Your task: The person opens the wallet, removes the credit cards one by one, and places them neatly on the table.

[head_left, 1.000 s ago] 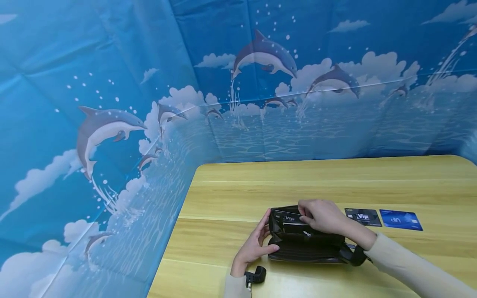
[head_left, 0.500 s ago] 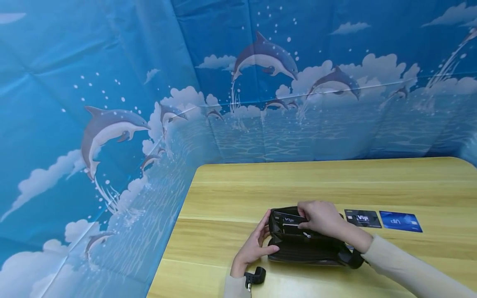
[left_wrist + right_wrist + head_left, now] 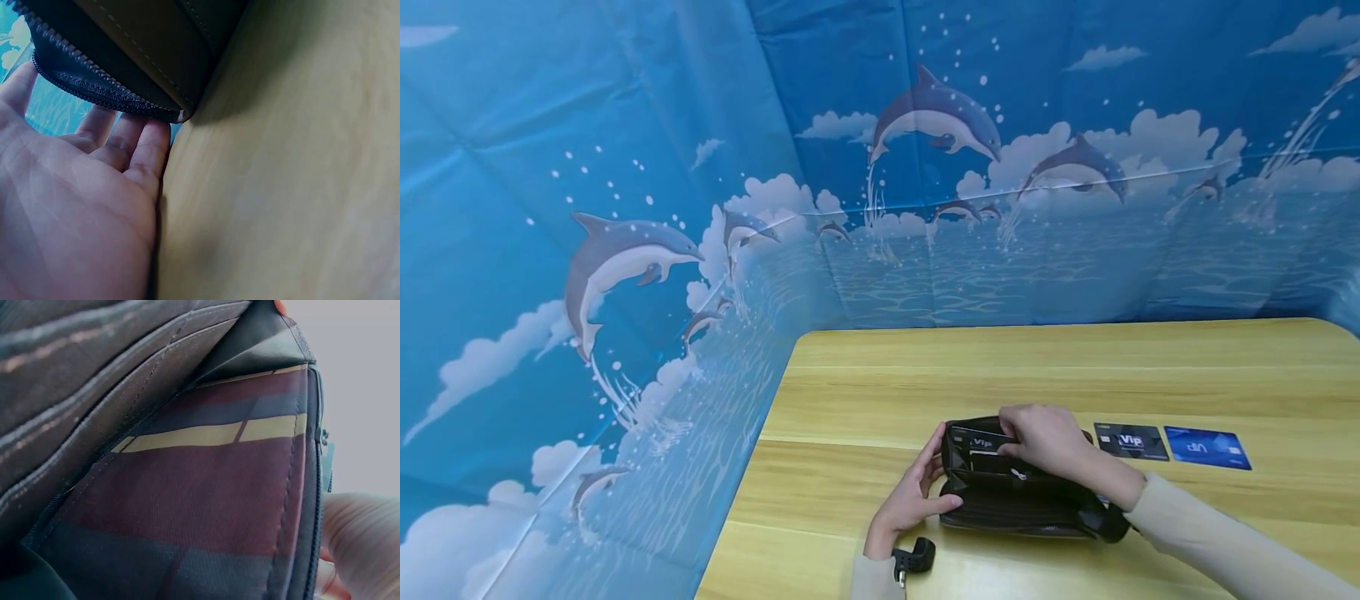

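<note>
A dark zip-around wallet (image 3: 1015,508) lies unfolded on the wooden table. My left hand (image 3: 910,500) grips its left end, thumb over the near flap and fingers at the outer edge. In the left wrist view, the fingers of that hand touch the zipper edge (image 3: 106,97). Up at the wallet's far side, a black card printed "Vip" (image 3: 981,439) sits partly in a slot. My right hand (image 3: 1048,437) pinches this card near its right end; the fingertips are partly hidden. The right wrist view shows the wallet's striped lining (image 3: 181,494) and card slots (image 3: 119,381).
To the right of the wallet lie another black "Vip" card (image 3: 1131,441) and a blue card (image 3: 1207,447), side by side. A dolphin-print blue curtain (image 3: 760,250) borders the table (image 3: 820,417) at the back and left. Each wrist wears a black camera (image 3: 915,556).
My right hand and wrist have shifted slightly left, with its fingers closer over the card in the slot. The left hand and wallet have stayed in place.
</note>
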